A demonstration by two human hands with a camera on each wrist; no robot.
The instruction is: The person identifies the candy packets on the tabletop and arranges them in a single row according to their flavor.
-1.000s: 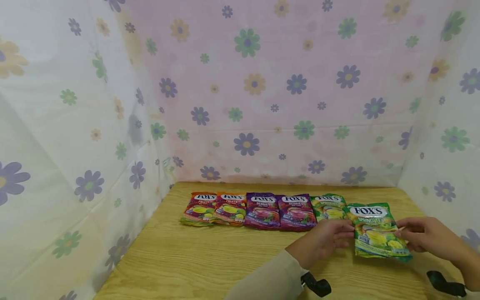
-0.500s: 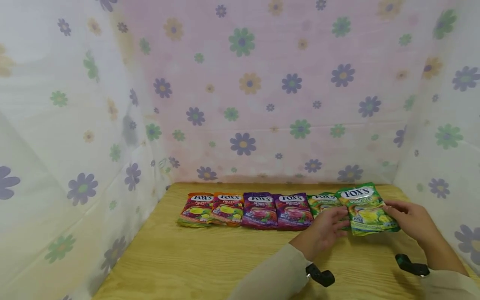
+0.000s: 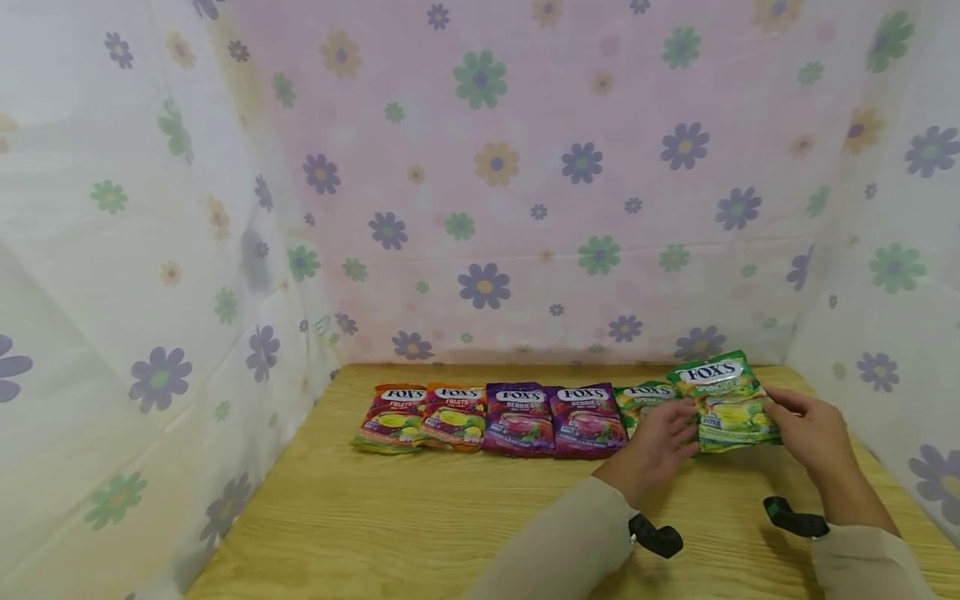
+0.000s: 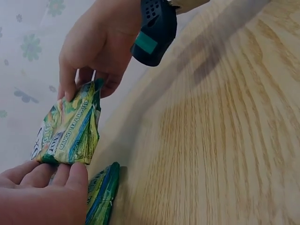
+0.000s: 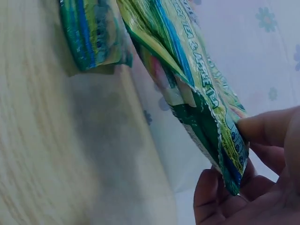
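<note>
In the head view my right hand (image 3: 813, 433) pinches the right edge of a green Fox's Spring Tea candy bag (image 3: 723, 408), thumb in front. The bag is tilted and raised off the table, as the right wrist view shows. My left hand (image 3: 656, 446) has its relaxed fingers at the bag's left edge; in the left wrist view the fingertips (image 4: 77, 173) touch its lower border. A second green candy bag (image 3: 637, 398) lies just left, partly hidden behind the left hand and the raised bag.
Leftward along the row on the wooden table (image 3: 420, 533) lie two purple Berries bags (image 3: 517, 421) and two orange-red Fruits bags (image 3: 393, 417). A flower-print cloth (image 3: 525, 208) walls in the back and both sides.
The right hand has carried the green candy bag back and slightly left, towards the row's right end. The left hand has moved along beside it. The other bags stay in place.
</note>
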